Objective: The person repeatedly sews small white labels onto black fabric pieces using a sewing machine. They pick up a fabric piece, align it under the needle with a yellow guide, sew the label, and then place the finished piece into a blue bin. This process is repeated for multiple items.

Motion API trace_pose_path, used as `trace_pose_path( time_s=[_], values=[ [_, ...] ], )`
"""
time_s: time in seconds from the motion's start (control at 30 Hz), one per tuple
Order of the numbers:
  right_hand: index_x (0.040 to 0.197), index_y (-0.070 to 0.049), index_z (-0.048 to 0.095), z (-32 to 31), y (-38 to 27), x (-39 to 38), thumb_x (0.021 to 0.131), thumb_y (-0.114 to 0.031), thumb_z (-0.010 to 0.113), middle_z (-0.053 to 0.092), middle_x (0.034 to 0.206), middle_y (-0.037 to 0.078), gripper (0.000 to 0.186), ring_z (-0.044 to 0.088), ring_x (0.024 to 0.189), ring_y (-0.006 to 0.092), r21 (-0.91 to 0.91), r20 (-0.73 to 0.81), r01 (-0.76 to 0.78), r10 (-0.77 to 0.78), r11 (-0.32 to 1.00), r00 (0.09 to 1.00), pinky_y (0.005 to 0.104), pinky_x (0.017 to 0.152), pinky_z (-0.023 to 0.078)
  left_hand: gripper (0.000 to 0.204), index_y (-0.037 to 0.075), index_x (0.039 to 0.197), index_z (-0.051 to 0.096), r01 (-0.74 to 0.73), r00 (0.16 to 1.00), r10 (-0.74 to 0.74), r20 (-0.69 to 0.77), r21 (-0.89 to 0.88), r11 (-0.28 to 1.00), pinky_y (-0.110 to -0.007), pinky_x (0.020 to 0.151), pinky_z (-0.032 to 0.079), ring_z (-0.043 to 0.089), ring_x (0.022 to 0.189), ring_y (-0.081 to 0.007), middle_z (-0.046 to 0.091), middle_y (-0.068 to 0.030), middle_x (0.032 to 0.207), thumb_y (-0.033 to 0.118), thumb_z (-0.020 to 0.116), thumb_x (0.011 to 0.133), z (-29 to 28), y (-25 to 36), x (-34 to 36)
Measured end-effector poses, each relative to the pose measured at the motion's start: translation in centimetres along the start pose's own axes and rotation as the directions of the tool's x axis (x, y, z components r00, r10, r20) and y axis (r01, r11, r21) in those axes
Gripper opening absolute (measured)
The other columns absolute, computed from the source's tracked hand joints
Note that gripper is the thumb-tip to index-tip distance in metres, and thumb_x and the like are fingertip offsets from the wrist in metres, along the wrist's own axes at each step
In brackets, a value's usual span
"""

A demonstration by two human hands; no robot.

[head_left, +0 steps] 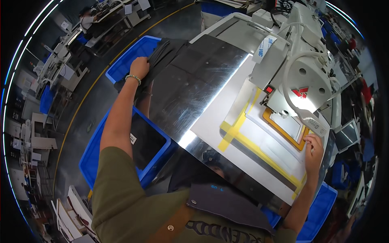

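Head-worn wide fisheye view, steeply downward and forward, from above the person's own chest.
The left of two side-by-side head cameras looks past the olive-green cloth shirt (pixel 117 202) at the lower edge to the glossy metal table (pixel 202 101) in the middle. The table, the bare left hand (pixel 139 68) at upper left and the bare right hand (pixel 313 149) at right lie within arm's reach; the bulky white metal machine (pixel 324 79) looms close at upper right. Grey workshop floor (pixel 95 109) lies farther off, toward the bowed, blackened rim.
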State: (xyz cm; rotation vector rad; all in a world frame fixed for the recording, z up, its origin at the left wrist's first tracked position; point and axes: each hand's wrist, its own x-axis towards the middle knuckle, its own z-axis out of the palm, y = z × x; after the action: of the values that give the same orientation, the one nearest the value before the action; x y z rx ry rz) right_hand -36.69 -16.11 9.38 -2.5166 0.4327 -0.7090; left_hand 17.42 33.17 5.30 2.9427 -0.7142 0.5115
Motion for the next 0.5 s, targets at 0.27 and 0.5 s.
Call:
trace_pose_path(
  time_s=[0.27, 0.5],
  values=[
    [0.099, 0.004, 0.066, -0.3, -0.7, 0.3, 0.096, 0.004, 0.053, 0.065, 0.101, 0.013, 0.013, 0.063, 0.096, 0.0233, 0.039, 0.043, -0.052, 0.05, 0.998, 0.998, 0.03, 0.086, 0.048, 0.02, 0.004, 0.097, 0.079, 0.176, 0.974, -0.199, -0.107, -0.192, 0.965, -0.045, 0.086, 0.057, 0.073, 0.091, -0.0352, 0.075, -0.0177, 0.093, 0.017, 0.07, 0.084, 0.2, -2.0, 1.1],
    [0.099, 0.004, 0.067, -0.8, -4.7, 1.0, 0.09, 0.008, 0.055, 0.066, 0.098, 0.014, 0.015, 0.065, 0.09, 0.0251, 0.013, 0.122, 0.103, -0.104, 0.995, 0.987, 0.0307, 0.081, 0.05, 0.013, 0.005, 0.099, 0.077, -0.173, 0.935, 0.024, -0.354, -0.394, 0.903, -0.04, 0.076, 0.054, 0.069, 0.085, -0.0316, 0.071, -0.0101, 0.093, 0.011, 0.07, 0.09, -7.3, 8.2, -3.6]
  ],
)
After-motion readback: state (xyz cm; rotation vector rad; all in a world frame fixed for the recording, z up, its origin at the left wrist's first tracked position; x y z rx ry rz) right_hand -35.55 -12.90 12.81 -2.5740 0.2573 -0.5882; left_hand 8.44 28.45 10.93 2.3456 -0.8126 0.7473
